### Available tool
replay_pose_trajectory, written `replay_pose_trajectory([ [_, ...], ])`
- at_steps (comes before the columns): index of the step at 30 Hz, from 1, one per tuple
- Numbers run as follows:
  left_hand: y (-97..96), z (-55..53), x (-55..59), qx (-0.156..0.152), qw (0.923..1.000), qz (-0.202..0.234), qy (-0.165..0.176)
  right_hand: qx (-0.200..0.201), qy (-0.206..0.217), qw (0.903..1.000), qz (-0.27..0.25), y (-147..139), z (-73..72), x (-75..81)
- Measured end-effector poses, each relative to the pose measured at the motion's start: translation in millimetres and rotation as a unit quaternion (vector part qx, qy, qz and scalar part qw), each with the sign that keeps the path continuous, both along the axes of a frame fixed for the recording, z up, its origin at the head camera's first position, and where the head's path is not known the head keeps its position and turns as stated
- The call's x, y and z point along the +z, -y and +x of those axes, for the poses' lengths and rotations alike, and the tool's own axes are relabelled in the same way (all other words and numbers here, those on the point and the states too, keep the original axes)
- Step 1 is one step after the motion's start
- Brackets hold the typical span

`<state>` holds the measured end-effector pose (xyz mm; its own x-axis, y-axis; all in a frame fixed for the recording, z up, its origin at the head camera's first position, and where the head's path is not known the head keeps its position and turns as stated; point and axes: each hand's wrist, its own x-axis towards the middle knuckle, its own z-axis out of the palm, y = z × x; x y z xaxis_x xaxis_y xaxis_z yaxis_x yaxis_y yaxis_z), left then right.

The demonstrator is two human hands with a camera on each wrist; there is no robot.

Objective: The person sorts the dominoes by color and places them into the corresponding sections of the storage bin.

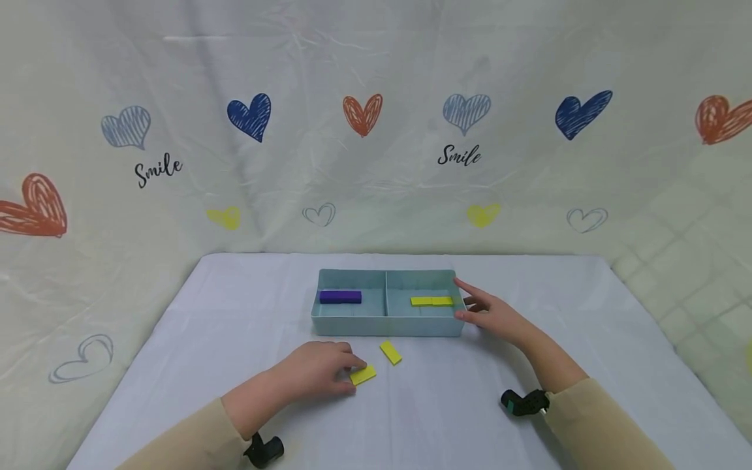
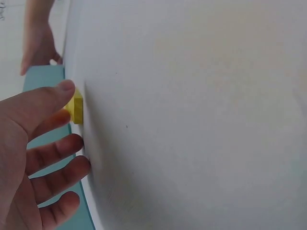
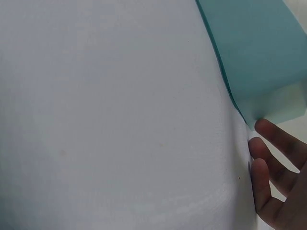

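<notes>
My left hand (image 1: 317, 369) pinches a flat yellow block (image 1: 363, 375) at its left end, low over the white table, index finger along the far edge and thumb by the near edge. In the left wrist view its thumb and index finger lie around the yellow block (image 2: 78, 109); the other fingers hang loose. A second yellow block (image 1: 390, 352) lies just right of it. My right hand (image 1: 493, 316) touches the right end of a pale blue two-part box (image 1: 352, 326), index finger at the far corner and thumb at the near one.
In the box's left compartment lies a purple block (image 1: 341, 297); in its right one, yellow blocks (image 1: 431, 301) sit end to end. A divider (image 1: 386, 294) separates them. Behind the white table (image 1: 252, 287) hangs a sheet (image 1: 405, 183) printed with hearts.
</notes>
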<state>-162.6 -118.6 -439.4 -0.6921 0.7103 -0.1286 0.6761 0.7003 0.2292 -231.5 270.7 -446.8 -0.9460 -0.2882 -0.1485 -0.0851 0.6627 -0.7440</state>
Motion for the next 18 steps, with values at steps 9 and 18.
replay_pose_trajectory([
  [9,-3.1,-1.7,-4.6,-0.010,0.9996,-0.009,-0.025,-0.002,-0.003,1.0000,-0.003,-0.7,0.0,-2.0],
  [18,-4.4,-2.7,-8.0,-0.027,0.9986,0.000,-0.046,0.000,-0.004,1.0000,0.001,-0.3,0.1,-2.0],
])
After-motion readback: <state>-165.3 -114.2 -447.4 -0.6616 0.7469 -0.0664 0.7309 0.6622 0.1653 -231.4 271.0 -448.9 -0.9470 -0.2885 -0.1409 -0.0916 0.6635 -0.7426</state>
